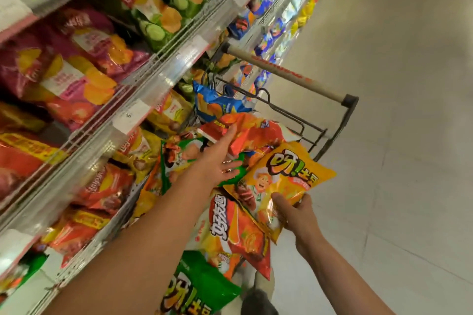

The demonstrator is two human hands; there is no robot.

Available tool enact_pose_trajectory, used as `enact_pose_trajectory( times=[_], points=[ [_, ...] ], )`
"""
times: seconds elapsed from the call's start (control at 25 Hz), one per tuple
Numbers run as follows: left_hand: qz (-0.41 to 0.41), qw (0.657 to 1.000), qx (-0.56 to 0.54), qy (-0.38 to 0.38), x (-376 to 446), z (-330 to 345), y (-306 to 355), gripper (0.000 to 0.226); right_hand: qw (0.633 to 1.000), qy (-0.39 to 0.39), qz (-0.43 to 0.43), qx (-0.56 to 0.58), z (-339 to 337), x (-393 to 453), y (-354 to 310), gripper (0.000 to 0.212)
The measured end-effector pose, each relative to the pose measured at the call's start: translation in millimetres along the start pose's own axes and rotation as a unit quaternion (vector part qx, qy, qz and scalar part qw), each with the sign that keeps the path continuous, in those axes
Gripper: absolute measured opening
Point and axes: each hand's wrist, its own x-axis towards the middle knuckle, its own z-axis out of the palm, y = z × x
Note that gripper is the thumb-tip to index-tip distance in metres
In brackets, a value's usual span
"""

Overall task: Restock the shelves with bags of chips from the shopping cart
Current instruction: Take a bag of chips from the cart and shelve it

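Head view: the right hand (294, 212) pinches a yellow chip bag (279, 179) by its lower edge above the shopping cart (343, 120); the left hand (220, 161), fingers spread, reaches among piled bags. Light, puffy, crinkly and crushable, it is best held by its seam.

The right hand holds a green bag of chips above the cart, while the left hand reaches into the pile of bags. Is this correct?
Not quite. In the head view, the bag in the right hand is yellow, not green. The rest stands: it is above the cart, and the left hand reaches into the pile of bags.
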Motion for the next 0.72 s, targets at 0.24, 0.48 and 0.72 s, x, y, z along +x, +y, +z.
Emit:
enact_pose_trajectory(
  times=[0.24,0.48,0.72],
  points=[
    [0.032,0.994,-0.101,-0.003,7,-13,-3,0.017,0.999,-0.019,0.001,0.03,-3,5,-5,0.059],
    [0.17,0.983,-0.019,-0.073,-40,-82,1,0.032,0.998,-0.045,-0.037,0.007,0,-14,-5,0.057],
    [0.216,0.974,-0.038,-0.06,-67,-160,-14,0.045,0.993,-0.083,-0.082,-0.013,21,-29,-17,0.053]
  ],
)
